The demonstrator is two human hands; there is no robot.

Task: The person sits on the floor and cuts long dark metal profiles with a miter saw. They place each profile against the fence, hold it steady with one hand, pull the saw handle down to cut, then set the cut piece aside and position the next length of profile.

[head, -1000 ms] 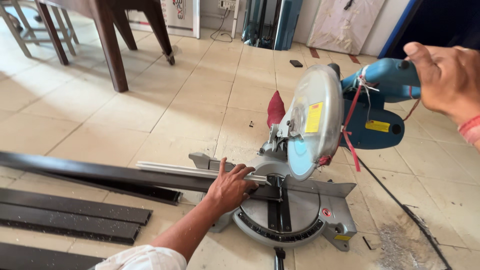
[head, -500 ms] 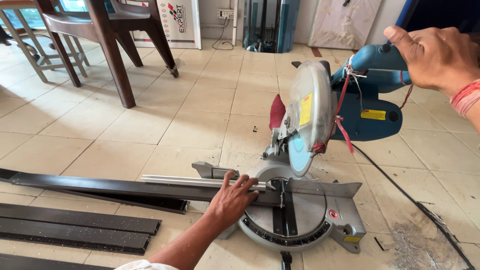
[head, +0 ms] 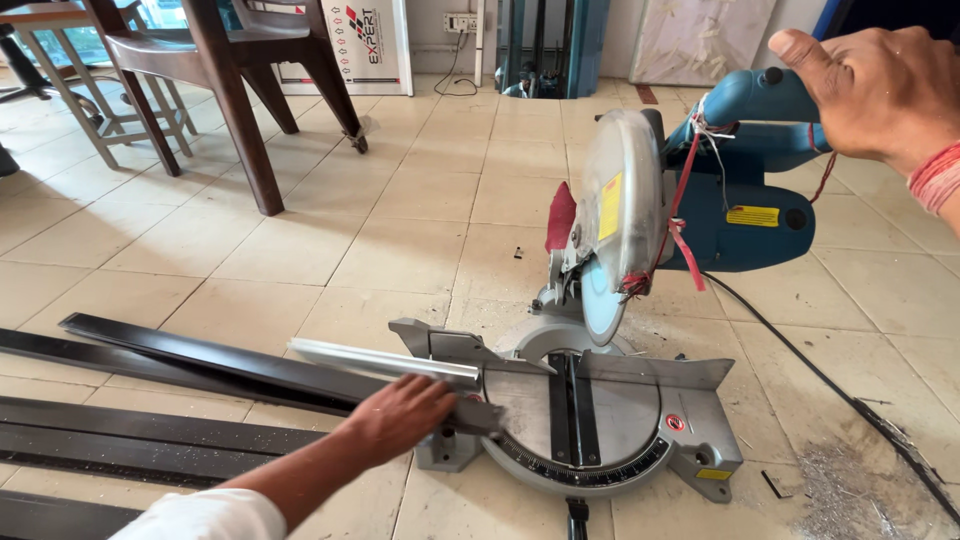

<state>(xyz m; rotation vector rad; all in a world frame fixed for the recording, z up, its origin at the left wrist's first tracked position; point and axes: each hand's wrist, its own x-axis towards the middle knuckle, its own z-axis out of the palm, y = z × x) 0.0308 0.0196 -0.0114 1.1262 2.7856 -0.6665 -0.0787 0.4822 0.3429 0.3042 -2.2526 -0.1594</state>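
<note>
A blue mitre saw stands on the tiled floor with its round blade raised above the grey turntable. My right hand grips the saw's blue handle at the upper right. My left hand rests on a long dark metal profile near the saw's base, holding it by the fence. A pale aluminium strip lies along the fence just beyond that hand.
More dark metal profiles lie on the floor at the left. A brown chair and a table stand at the back left. A black power cable runs off to the right, past a patch of metal shavings.
The view has shifted closer to the saw. My left hand has slid back along the dark profile, toward me. My right hand stays on the raised saw handle.
</note>
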